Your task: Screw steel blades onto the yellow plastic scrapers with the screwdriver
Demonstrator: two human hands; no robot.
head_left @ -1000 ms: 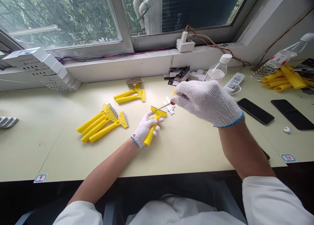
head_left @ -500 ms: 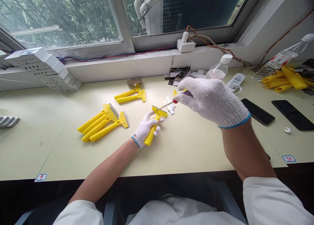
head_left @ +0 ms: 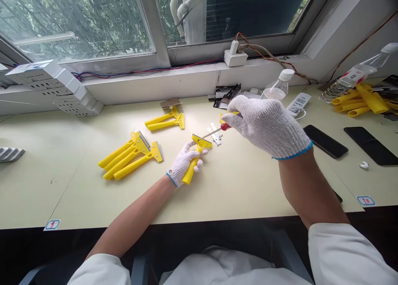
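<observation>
My left hand [head_left: 185,163], in a white knit glove, is closed round the handle of a yellow scraper [head_left: 192,167], its head tilted up and away from me. In my gloved right hand [head_left: 264,123] is a screwdriver [head_left: 224,127] with a red handle, mostly hidden by the fingers. Its thin shaft slants down to the left, and the tip meets the scraper's head. Just right of that head lie metal strips [head_left: 214,132] and small screws [head_left: 220,136]. Several yellow scrapers [head_left: 133,156] lie left of my left hand, and two more scrapers [head_left: 166,120] lie farther back.
Stacked white boxes [head_left: 59,86] stand at the back left. Behind my right hand are a plastic bottle [head_left: 275,88] and black packets [head_left: 226,95]. Two phones [head_left: 326,141], an earbud [head_left: 364,165] and yellow tubes [head_left: 360,100] lie to the right.
More of the screwdriver's red handle shows now, as the fingers of my right hand have shifted slightly back along it. My left hand and the scraper have hardly moved.
</observation>
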